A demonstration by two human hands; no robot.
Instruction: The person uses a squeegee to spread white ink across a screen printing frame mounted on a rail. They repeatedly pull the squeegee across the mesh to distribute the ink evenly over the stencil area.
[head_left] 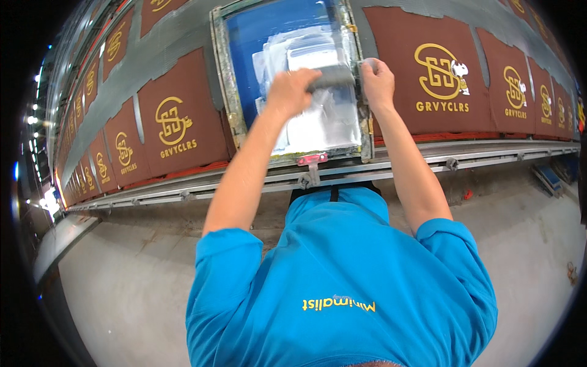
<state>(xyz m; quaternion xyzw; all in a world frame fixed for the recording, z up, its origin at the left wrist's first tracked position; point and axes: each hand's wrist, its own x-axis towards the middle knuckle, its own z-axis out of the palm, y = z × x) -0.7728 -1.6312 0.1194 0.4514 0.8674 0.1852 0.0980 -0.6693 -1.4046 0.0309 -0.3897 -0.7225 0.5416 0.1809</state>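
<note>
Both grips closed on squeegee (333,78), left hand (292,92) and right hand (377,82), upper centre over printing screen (293,73). I'd watch uneven pressure: could smear ink onto brown shirts (180,122).

Bench (428,160): long, grey metal-edged, running across the upper frame, curving to the far left. Brown cloth panels (177,122) with yellow emblems laid in a row along it, left and right. Floor (122,275): pale bare concrete, lower frame. Lights (33,119): small bright points, dark far left edge.
</note>
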